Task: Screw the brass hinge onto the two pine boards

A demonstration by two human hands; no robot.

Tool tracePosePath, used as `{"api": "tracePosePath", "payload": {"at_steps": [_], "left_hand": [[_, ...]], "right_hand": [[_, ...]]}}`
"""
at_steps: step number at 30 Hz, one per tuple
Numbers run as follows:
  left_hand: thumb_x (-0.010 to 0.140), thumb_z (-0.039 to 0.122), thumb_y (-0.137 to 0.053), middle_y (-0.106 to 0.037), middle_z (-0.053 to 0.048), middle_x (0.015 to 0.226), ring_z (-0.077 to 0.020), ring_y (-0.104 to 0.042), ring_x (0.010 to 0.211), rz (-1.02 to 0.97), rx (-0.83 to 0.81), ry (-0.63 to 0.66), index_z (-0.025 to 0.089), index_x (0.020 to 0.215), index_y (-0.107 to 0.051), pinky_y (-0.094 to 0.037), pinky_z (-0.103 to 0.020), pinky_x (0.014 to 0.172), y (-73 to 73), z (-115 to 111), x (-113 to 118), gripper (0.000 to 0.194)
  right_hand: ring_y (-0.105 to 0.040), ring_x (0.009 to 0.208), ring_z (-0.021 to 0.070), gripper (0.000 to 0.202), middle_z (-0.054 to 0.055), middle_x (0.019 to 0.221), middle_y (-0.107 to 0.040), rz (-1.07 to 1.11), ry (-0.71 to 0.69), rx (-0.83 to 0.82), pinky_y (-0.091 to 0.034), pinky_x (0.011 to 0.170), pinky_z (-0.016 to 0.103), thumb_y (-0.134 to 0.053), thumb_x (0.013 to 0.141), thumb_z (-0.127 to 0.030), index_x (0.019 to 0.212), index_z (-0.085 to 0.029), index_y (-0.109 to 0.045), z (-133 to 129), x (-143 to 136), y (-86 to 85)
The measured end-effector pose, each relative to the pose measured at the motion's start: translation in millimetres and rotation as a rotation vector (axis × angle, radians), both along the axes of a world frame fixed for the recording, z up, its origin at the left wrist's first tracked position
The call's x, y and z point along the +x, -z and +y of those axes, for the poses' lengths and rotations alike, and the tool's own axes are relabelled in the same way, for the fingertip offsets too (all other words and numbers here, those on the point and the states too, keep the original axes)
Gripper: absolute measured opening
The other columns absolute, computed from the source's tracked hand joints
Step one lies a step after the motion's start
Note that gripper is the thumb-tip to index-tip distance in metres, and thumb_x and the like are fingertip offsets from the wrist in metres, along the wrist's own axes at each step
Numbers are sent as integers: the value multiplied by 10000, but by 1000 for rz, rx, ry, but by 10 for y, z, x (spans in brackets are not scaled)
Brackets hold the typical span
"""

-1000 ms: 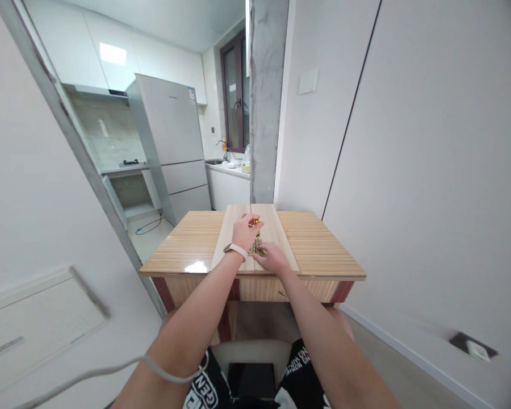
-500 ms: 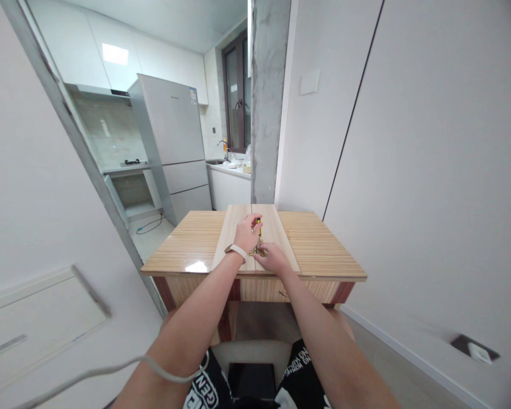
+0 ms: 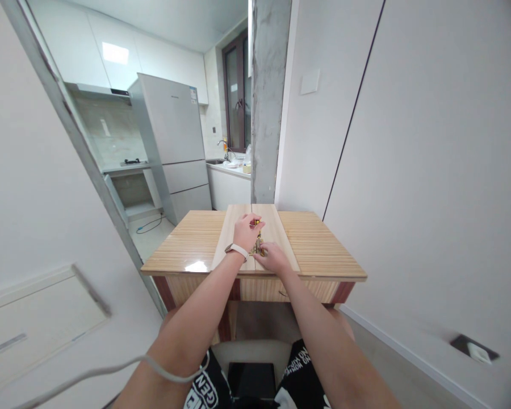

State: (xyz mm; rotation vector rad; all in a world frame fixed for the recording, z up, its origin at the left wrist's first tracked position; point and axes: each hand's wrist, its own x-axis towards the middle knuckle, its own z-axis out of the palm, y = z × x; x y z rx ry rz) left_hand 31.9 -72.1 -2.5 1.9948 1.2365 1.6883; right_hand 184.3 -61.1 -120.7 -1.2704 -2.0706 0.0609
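Observation:
My left hand (image 3: 246,230), with a watch (image 3: 237,250) on its wrist, is closed round the yellow and black handle of a screwdriver (image 3: 258,222), which stands roughly upright. Lower and to the right, my right hand (image 3: 272,257) pinches a small metal hinge (image 3: 258,246) at the screwdriver's lower end. Both hands are over pale boards (image 3: 276,230) lying side by side on a striped wooden table (image 3: 319,244). The hinge's details and the screwdriver's tip are too small to make out.
Below the tabletop is a drawer (image 3: 264,289) with a small handle. A pale cable (image 3: 123,363) crosses my left forearm. Behind the table stand a concrete pillar (image 3: 266,113) and, to the left, a grey fridge (image 3: 174,130). A white wall (image 3: 430,170) rises at the right.
The fingers of my left hand have shifted slightly round the screwdriver handle. My right hand stays in about the same place.

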Motion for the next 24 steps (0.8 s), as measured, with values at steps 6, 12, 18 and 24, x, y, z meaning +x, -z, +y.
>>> {"api": "tracePosePath", "payload": {"at_steps": [6,12,18,24], "left_hand": [[888,129,-676,-678,-41,985,-137,-664,828,35,10,87,209,1058,-736,-575,-288,819,2,-26,24,197],[902,146,-661,-701,-58,1030,-145,-673,882,-8,15,135,198,1067,-718,-595,-281,801,16,-40,25,182],[813,245,-805,-685,-42,981,-144,-669,822,2,2,36,204,971,-741,-578,-275,744,0,-28,-24,175],[826,189,-783,-676,-39,952,-135,-663,779,2,3,-18,199,954,-746,-567,-282,762,-16,-12,-33,134]], "right_hand": [[-638,950,236,291,68,998,-746,-10,-1,2,-451,874,330,-709,847,-503,931,-225,-739,-1,0,8],[-632,974,241,299,68,1024,-745,-3,16,1,-452,893,338,-728,824,-502,949,-231,-742,36,5,44],[-642,1002,244,275,62,1024,-752,-1,2,-7,-452,927,346,-739,820,-473,967,-240,-750,46,6,46],[-645,1005,258,302,75,1022,-756,-8,3,2,-463,922,356,-730,828,-493,980,-233,-755,27,9,31]]}}
